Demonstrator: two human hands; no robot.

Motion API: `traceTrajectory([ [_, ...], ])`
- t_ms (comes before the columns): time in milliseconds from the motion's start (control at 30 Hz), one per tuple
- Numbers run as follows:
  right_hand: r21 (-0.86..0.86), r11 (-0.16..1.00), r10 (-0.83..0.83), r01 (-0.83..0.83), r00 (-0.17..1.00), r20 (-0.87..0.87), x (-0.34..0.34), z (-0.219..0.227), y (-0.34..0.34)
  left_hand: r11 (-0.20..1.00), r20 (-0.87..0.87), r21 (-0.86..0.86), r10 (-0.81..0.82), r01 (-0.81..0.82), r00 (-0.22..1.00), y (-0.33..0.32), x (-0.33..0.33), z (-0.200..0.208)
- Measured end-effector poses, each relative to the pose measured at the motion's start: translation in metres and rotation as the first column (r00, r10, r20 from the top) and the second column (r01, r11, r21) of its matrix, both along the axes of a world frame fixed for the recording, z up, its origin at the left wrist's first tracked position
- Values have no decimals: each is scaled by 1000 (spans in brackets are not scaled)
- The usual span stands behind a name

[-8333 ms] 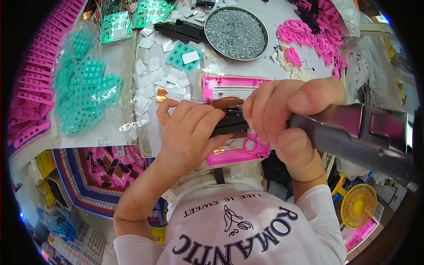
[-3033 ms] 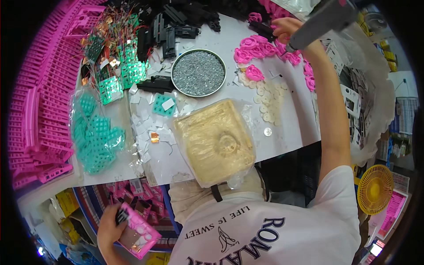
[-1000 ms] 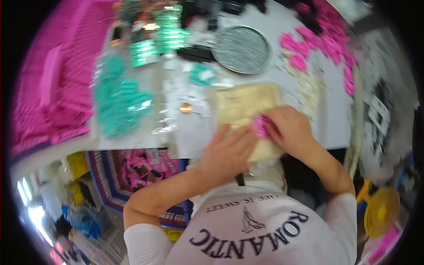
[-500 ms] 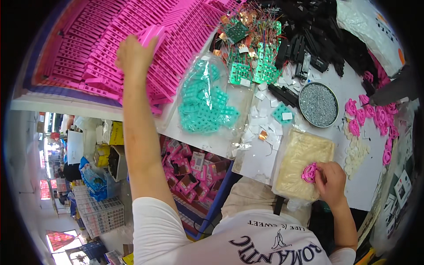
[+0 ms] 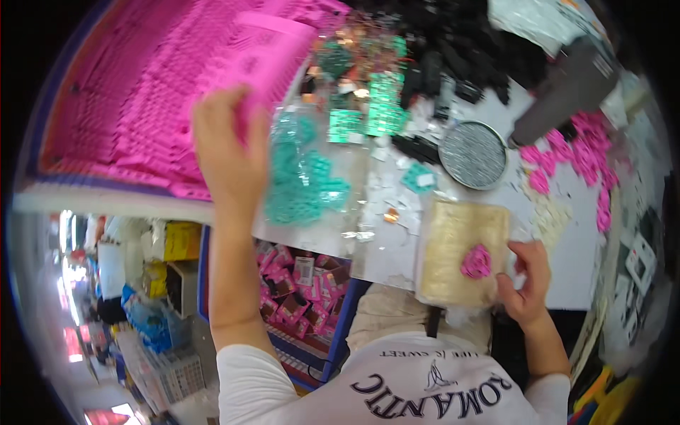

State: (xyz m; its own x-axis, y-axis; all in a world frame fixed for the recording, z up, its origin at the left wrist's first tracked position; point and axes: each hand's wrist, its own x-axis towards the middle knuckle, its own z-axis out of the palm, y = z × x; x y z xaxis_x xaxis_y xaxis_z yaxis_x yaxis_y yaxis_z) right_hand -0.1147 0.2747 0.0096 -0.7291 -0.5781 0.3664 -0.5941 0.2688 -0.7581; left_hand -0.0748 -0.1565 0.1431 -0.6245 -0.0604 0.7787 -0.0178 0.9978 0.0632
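Observation:
My left hand [image 5: 230, 152] grips the near end of a pink plastic casing [image 5: 268, 53], a long moulded piece blurred by motion. Below it are rows of similar pink plastic parts [image 5: 120, 106] in a blue-rimmed crate. On a cream-coloured block wrapped in clear plastic [image 5: 446, 227] lies a small pink rose-shaped piece [image 5: 475, 261]. My right hand [image 5: 528, 283] is just right of that piece, thumb and fingers apart and holding nothing. The block rests at the table's near edge, over my lap.
Teal pads fill a clear bag [image 5: 297, 184]. Beyond are green circuit boards [image 5: 384, 103] with wires and black parts [image 5: 460, 42]. A round tin of small metal pieces [image 5: 473, 154], a dark grey tool [image 5: 567, 92] and more pink roses [image 5: 591, 149] occupy the right. A lower crate holds pink-and-brown packages [image 5: 304, 290].
My left hand has raised the pink casing off the rows. My right hand has let go of the pink rose piece on the wrapped block and opened. The whole view has shifted slightly.

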Motion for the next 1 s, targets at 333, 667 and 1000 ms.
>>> traceTrajectory([
  [333,-581,783,487,222,363,795,6,8,-5,629,153,654,-654,420,740,194,58,-88],
  [667,72,996,-88,54,759,645,-68,9,75,-308,-50,937,-582,-163,811,195,60,-121],
  [1000,856,-303,-642,420,574,-509,-194,3,325,-186,-55,982,-489,-43,870,195,65,-115],
])
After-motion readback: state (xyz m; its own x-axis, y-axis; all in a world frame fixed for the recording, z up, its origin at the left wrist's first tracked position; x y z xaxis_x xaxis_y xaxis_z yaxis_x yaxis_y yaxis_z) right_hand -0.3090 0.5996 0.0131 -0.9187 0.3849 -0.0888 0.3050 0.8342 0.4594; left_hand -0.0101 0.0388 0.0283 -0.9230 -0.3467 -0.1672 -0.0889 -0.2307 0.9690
